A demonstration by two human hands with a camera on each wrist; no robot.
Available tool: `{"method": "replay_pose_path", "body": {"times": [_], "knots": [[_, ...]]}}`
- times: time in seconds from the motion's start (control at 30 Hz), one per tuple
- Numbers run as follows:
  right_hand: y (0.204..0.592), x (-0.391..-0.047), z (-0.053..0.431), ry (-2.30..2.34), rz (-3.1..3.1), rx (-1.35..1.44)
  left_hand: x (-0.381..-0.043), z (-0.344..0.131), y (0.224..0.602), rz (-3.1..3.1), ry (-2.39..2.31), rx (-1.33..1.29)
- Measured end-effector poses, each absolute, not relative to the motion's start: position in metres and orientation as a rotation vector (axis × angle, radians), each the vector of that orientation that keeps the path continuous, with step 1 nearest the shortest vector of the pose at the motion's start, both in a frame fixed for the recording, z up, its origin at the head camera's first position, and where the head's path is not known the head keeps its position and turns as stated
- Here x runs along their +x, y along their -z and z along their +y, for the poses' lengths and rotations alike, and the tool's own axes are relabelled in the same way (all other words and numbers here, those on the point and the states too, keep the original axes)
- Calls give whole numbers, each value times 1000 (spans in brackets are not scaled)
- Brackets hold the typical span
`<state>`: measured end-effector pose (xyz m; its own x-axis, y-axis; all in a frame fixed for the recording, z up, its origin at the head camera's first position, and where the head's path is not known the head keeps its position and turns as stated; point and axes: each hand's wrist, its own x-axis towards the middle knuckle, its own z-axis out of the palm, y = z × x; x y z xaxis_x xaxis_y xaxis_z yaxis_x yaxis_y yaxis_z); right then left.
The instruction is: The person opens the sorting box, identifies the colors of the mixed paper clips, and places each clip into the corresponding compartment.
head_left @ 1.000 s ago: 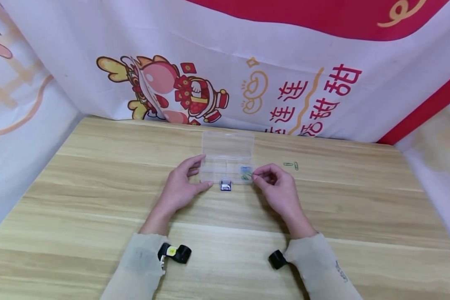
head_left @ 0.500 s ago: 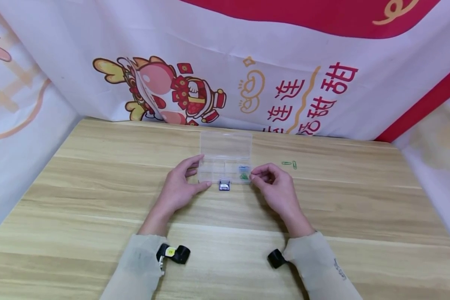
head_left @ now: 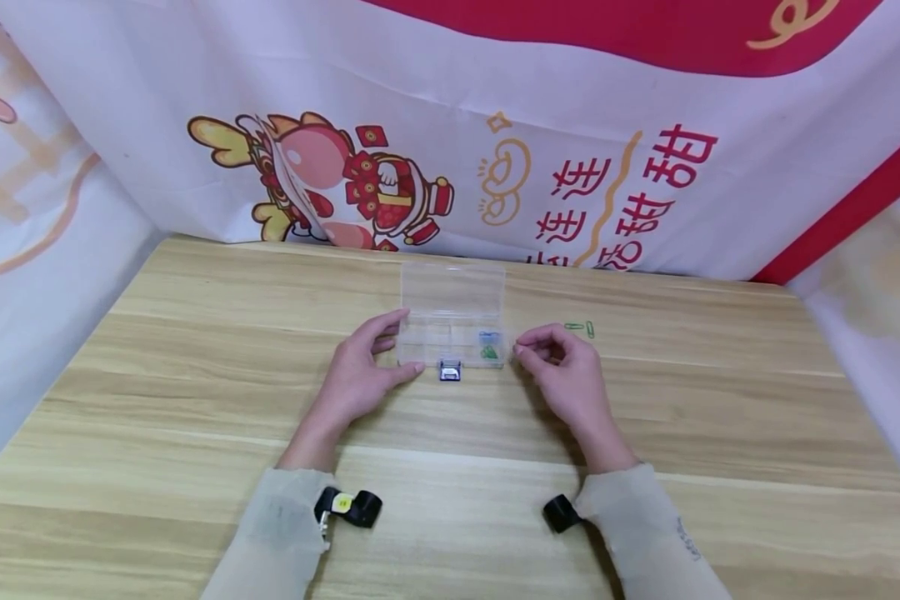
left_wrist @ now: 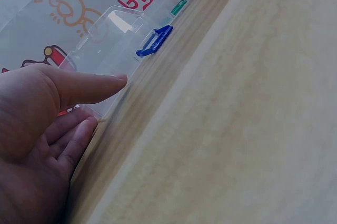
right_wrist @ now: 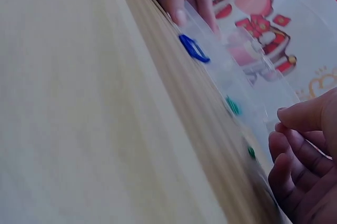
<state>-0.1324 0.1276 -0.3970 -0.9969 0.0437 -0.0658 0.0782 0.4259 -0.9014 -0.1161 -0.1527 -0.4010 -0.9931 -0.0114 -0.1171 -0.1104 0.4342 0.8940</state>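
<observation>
My right hand (head_left: 566, 367) has drawn off the clear, compartmented plastic box (head_left: 437, 336), fingertips together on nothing I can see, so the green paperclips (head_left: 489, 353) in its front-right section seem released; 2 loose paperclips (head_left: 589, 329), slim loops, lie on the wood-grain table (head_left: 690, 392). My left hand (head_left: 363, 375) grips the box's left end.

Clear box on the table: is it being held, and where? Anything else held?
The left hand grips the clear box by its left end. I can see nothing held in the right hand.
</observation>
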Motion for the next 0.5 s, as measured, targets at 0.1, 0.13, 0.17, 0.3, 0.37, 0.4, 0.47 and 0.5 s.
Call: {"method": "replay_pose_path", "body": {"times": [0.1,0.13,0.17,0.3,0.37,0.4,0.47,0.5], "knots": [[400,-135,141,1685,2647,150,-116,-153,401,2583,-1620,-103],[401,-136,146,1698,2649,171,-116,-153,401,2584,-1620,-100],[402,-136,151,1703,2656,193,-116,-153,401,2585,-1620,-96],[405,-137,173,1770,2640,303,-115,-152,401,2583,-1624,-91],[405,-138,183,1820,2614,358,-116,-152,401,2582,-1625,-92],[405,-138,188,1854,2595,383,-116,-152,401,2581,-1625,-94],[405,-138,196,1892,2577,434,-116,-152,401,2581,-1622,-98],[404,-138,199,1908,2569,456,-116,-152,401,2581,-1621,-99]]}}
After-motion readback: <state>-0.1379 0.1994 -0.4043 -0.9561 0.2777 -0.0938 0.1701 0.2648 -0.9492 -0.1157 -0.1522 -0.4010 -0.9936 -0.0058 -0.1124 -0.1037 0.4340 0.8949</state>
